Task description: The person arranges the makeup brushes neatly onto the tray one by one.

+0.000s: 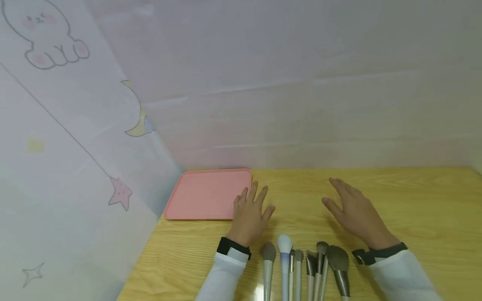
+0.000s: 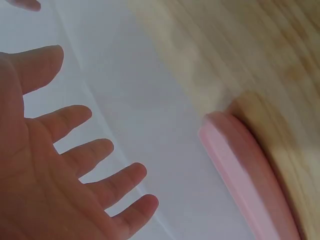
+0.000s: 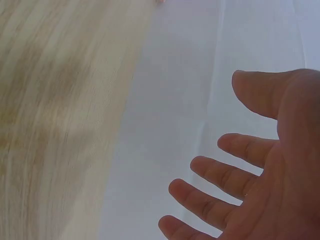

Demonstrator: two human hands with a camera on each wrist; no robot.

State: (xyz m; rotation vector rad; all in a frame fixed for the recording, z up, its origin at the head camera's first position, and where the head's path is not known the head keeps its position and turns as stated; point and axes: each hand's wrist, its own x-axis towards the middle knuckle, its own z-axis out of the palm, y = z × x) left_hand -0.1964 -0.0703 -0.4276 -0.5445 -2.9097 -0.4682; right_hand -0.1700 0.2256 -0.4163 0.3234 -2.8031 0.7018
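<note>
My left hand is held over the table beside the right edge of a pink tray, its fingers spread and overlapping the tray's corner in the head view. Nothing is in its grasp; the left wrist view shows the palm bare and the tray's rim a little way off. To the right, my right hand hovers with fingers extended and thumb apart, also holding nothing. Between the forearms, several makeup brushes lie side by side, heads pointing away from me, among them a white-headed brush and a wide dark brush.
The wooden table meets a pale cloth backdrop along its far edge. On the left, a wall hanging printed with a bear, a moon and stars borders the table. A grey-brown brush lies nearest the left wrist.
</note>
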